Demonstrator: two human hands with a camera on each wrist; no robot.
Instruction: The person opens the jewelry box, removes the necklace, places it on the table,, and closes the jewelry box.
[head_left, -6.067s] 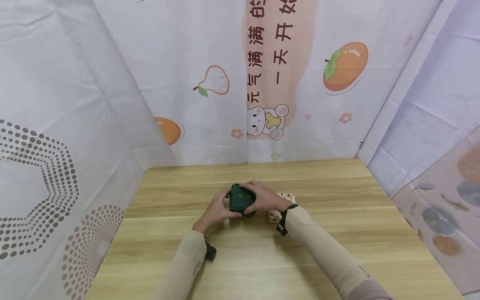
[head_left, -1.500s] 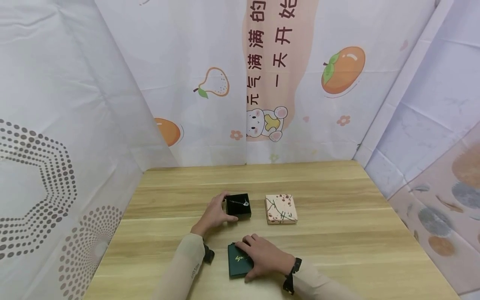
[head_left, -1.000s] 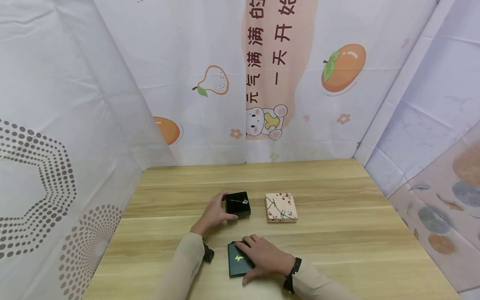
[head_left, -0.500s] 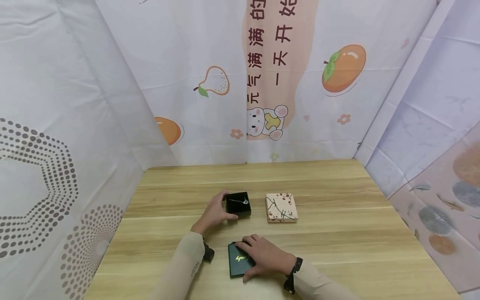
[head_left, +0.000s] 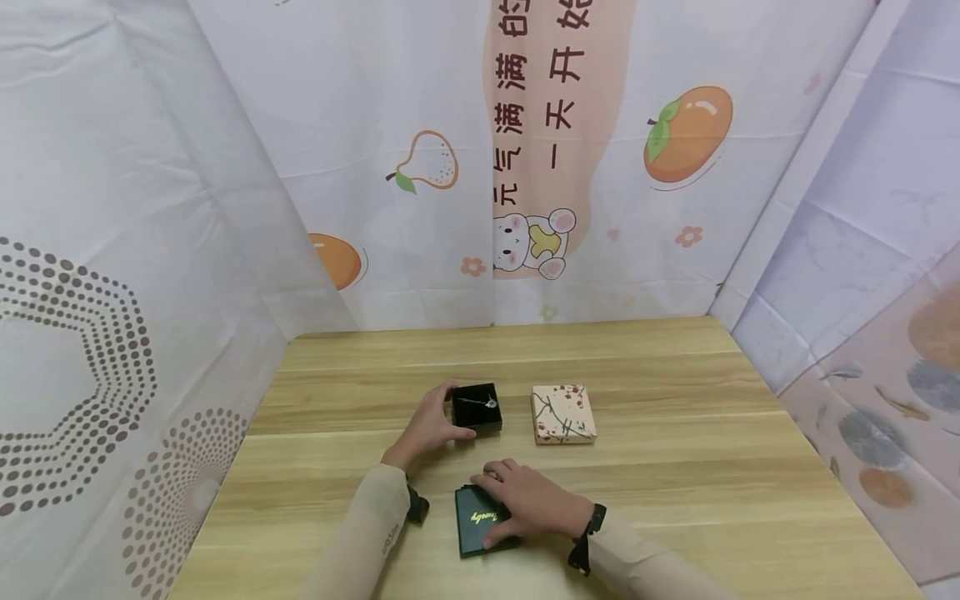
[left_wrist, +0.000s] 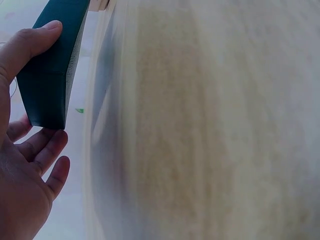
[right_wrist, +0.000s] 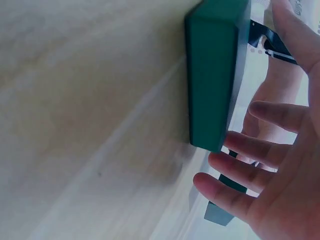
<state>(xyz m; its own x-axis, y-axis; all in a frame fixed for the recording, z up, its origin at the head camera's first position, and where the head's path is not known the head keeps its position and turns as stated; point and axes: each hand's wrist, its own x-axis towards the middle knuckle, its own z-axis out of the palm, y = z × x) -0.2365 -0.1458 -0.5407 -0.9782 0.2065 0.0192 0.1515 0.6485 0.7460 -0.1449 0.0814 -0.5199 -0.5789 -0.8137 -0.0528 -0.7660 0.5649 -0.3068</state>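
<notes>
Wooden desk (head_left: 675,467) between printed white cloths (head_left: 420,250) at left, far and right.
Left hand (head_left: 429,429) holds one open box (head_left: 468,418) with one pendant (head_left: 491,403), far; one green lid (head_left: 474,533) lies near, under the right hand (head_left: 536,500), fingers loosely spread; one flowered box (head_left: 564,415) stands at right. Earlier, the lid covered the open box.

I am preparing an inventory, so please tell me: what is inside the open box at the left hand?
Inside the open box, held by the left hand, a thin silvery chain with a shiny pendant lies on black lining. Anything beneath that lining is hidden.
</notes>
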